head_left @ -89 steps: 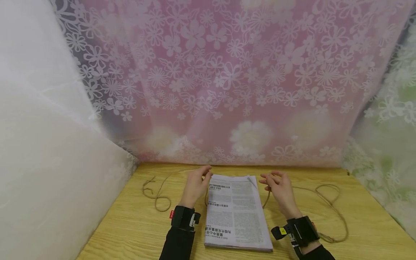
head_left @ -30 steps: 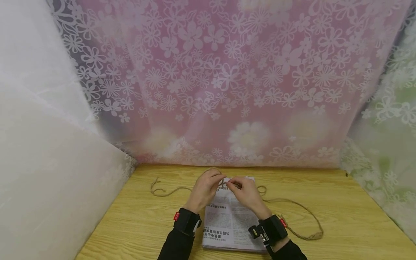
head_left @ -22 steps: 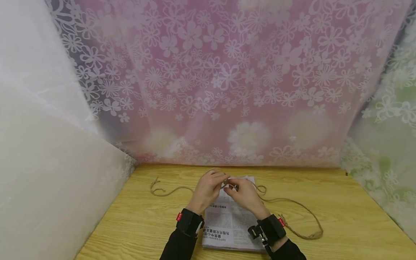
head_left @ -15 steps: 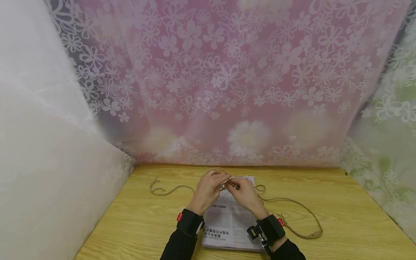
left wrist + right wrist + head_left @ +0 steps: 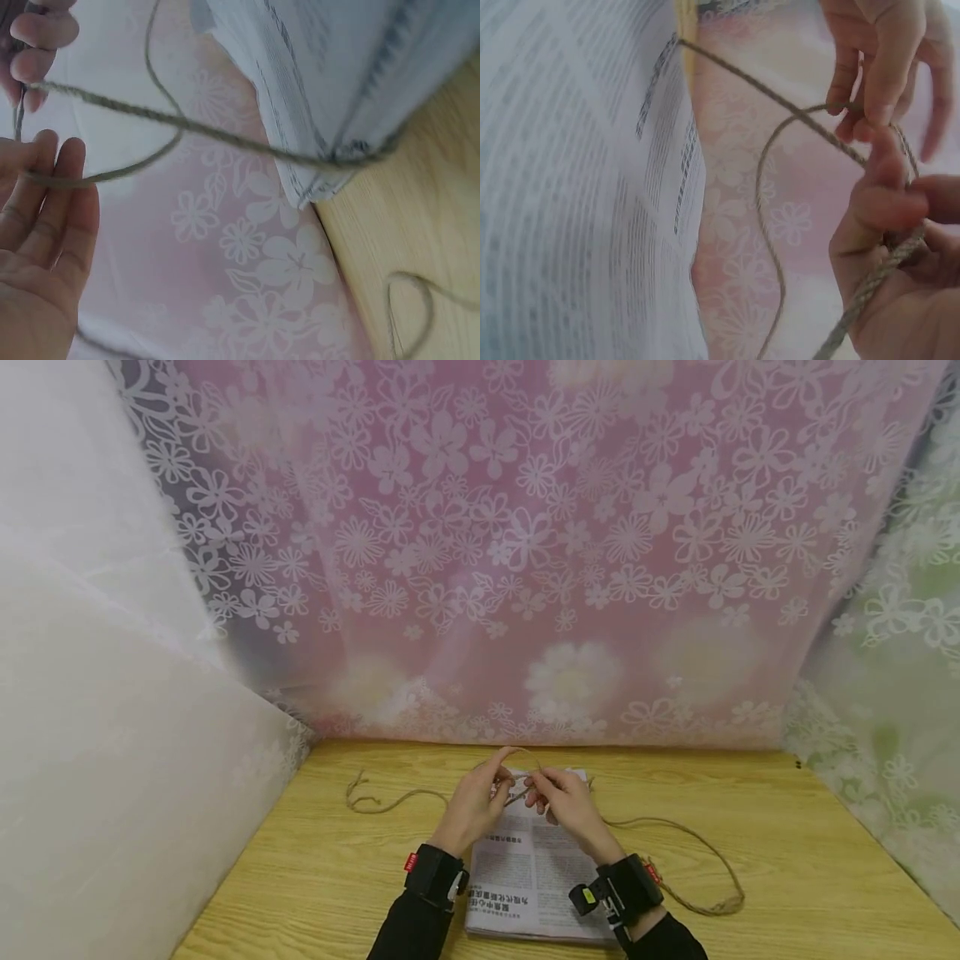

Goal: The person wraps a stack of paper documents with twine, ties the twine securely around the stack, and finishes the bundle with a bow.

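A stack of printed newspaper [image 5: 525, 893] lies on the table, with brown twine [image 5: 225, 137] running from its edge up to the hands. In the head view my left hand [image 5: 472, 806] is over the stack's far left part; in the left wrist view that hand [image 5: 45, 232] pinches a strand between thumb and fingers. Beside it, my right hand [image 5: 572, 810] pinches twine above the far part of the stack. The right wrist view shows the right hand [image 5: 900, 247] with twine [image 5: 870, 285] across its palm. Strands cross between the hands; how they interlace is partly hidden.
A loose end of twine [image 5: 390, 806] curls on the wooden table [image 5: 300, 885] at the left. Another long length [image 5: 720, 852] loops over the table at the right. A pink flowered cloth [image 5: 525, 610] hangs behind, and a white sheet [image 5: 135, 735] stands on the left.
From wide apart, the hands came together over the stack's far part. Since half a second ago, the left fingers have spread and lifted, a twine loop stands higher, and the small right-hand loop has gone.
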`<state>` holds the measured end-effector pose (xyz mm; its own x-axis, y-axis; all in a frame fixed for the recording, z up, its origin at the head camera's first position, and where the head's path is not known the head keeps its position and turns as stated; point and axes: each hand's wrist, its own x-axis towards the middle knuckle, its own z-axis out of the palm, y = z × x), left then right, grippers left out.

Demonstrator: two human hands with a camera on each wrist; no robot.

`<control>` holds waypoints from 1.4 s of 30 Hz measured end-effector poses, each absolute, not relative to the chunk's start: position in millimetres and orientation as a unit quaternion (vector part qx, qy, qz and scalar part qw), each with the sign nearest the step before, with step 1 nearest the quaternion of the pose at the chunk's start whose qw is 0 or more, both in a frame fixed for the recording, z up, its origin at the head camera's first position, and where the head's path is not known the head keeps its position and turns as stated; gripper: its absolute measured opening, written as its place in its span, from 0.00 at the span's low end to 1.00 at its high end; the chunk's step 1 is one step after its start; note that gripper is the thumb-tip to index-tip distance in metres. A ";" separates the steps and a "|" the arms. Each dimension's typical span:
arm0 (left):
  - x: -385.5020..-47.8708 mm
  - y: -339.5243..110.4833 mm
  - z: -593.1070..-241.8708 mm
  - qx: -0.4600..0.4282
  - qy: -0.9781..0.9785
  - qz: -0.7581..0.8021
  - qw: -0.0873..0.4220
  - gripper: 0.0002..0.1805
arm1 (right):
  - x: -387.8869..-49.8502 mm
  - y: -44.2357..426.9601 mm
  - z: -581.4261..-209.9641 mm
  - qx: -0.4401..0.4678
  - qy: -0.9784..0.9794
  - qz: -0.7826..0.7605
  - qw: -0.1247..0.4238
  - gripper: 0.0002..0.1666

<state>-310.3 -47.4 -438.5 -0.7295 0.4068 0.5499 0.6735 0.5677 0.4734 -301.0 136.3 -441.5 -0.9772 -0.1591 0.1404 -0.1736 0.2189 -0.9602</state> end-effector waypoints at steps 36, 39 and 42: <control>-316.0 -47.2 -456.0 -0.253 -0.915 -0.314 0.037 0.25 | -302.8 147.1 -439.0 0.177 -0.655 0.734 -0.011 0.26; -316.3 -47.9 -457.1 -0.255 -0.912 -0.320 0.033 0.20 | -303.1 147.5 -439.4 0.208 -0.662 0.720 -0.032 0.26; -317.3 -51.3 -457.9 -0.254 -0.908 -0.329 0.056 0.09 | -304.1 149.0 -438.6 0.214 -0.676 0.705 -0.024 0.27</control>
<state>-317.3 -51.3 -457.9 -0.8647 0.4243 0.2688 0.4980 0.6548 0.5685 -304.1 149.0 -438.6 -0.9073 -0.3236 0.2685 -0.2546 -0.0856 -0.9633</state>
